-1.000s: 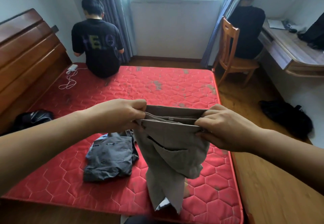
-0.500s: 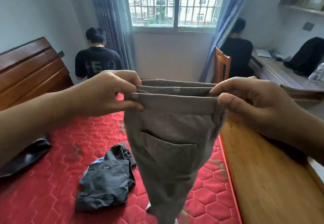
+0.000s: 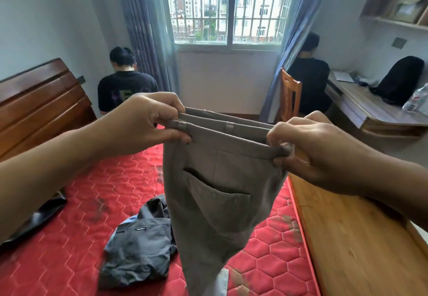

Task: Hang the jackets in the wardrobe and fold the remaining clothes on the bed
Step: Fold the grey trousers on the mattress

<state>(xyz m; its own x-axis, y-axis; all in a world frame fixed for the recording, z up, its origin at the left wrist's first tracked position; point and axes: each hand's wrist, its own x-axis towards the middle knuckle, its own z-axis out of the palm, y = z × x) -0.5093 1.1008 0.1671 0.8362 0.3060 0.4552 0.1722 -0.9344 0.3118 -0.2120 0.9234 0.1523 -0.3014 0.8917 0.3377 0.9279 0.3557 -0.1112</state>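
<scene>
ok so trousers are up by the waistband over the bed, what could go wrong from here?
The left hand and right hand pinch only the waistband ends of the grey-brown trousers; a stacked layer could slip free and skew the fold.
The legs hang beside the dark grey garment; laid down carelessly, they may land on it and rumple it.
They hang near the right edge of the red mattress, so the legs might drape off.

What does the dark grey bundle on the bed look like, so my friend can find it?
Start at the red mattress. Near its front, just left of the hanging tan trousers, lies a crumpled dark grey garment. Unlike the shiny black garment further left, it has a small label with white writing.
</scene>
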